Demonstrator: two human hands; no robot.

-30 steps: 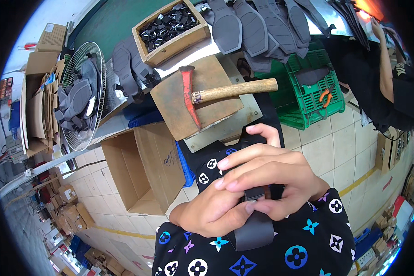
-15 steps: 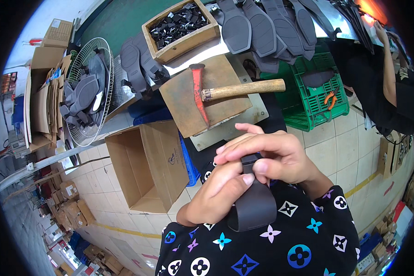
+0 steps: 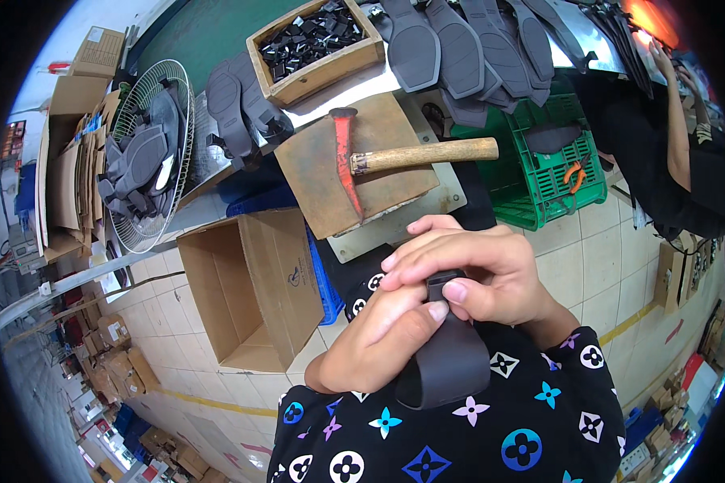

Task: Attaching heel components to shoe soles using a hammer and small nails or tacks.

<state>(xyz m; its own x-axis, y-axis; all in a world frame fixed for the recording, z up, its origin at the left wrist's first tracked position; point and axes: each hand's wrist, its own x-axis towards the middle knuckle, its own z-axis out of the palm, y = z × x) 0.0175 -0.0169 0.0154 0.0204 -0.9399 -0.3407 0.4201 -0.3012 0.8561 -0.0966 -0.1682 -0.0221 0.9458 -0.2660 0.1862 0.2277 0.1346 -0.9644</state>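
Observation:
Close to my body, both hands pinch a dark brown sandal strap [image 3: 449, 369] whose wide part curves into a loop below my thumbs. My left hand [image 3: 383, 334] holds it from the left, thumb pressed on the narrow end. From the right, my right hand [image 3: 499, 274] grips the same end, its fingers reaching over the left ones. A small black buckle [image 3: 445, 278] shows between the thumbs and fingers; how the strap runs through it is hidden. Beyond my hands, a hammer [image 3: 423, 155] with a red head and wooden handle lies on a worn brown board [image 3: 310, 165].
A wooden box [image 3: 330, 74] of small black buckles stands behind the board. Dark sandal soles [image 3: 461, 60] lie beside it. Left are a wire basket [image 3: 187, 153] of sandal parts and an open carton [image 3: 278, 282]. Right are a green crate [image 3: 532, 205] and another person's arm [image 3: 679, 133].
The strap's loop has tilted slightly to the right, and more of the black buckle shows between my fingers. Both hands keep their hold on the strap.

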